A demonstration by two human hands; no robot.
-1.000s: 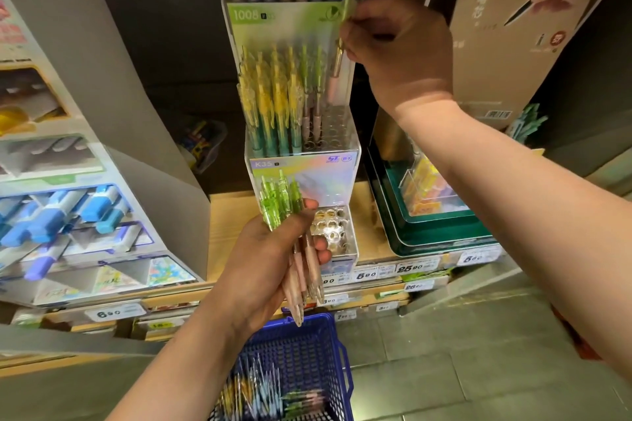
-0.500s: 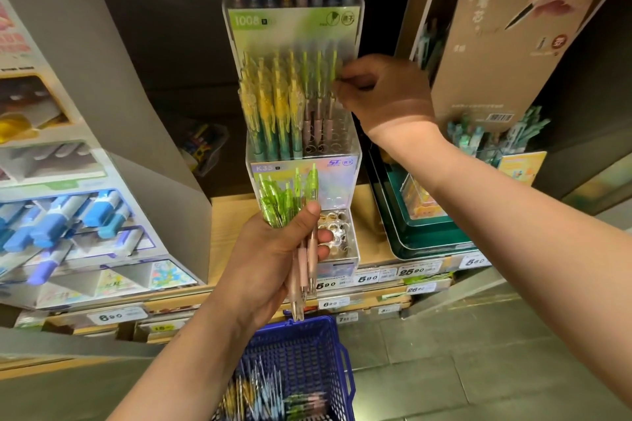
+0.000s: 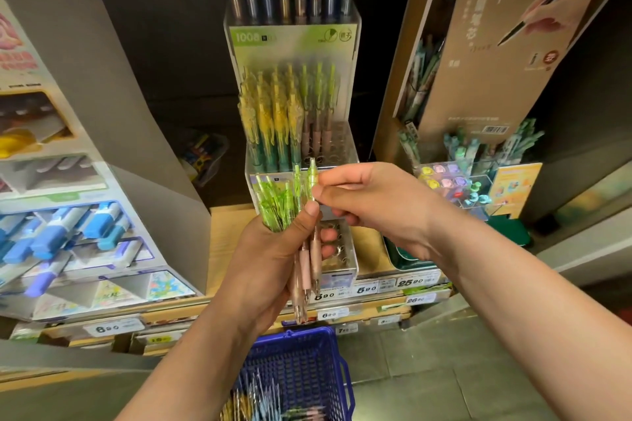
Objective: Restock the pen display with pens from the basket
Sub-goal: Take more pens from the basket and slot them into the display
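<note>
— Hands?
— My left hand point(image 3: 273, 260) grips a pen bunch point(image 3: 277, 207) before the display point(image 3: 294, 41); right hand point(image 3: 372, 205) pinches the top of 1 pen point(image 3: 312, 178).
— And the basket point(image 3: 307, 369)?
— Below the display, holding more pens point(image 3: 270, 403).

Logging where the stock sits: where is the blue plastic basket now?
Head view, bottom centre: the blue plastic mesh basket lies directly below the left hand, which grips a bunch of green-capped pens, and just under the shelf-edge price tags.
</note>
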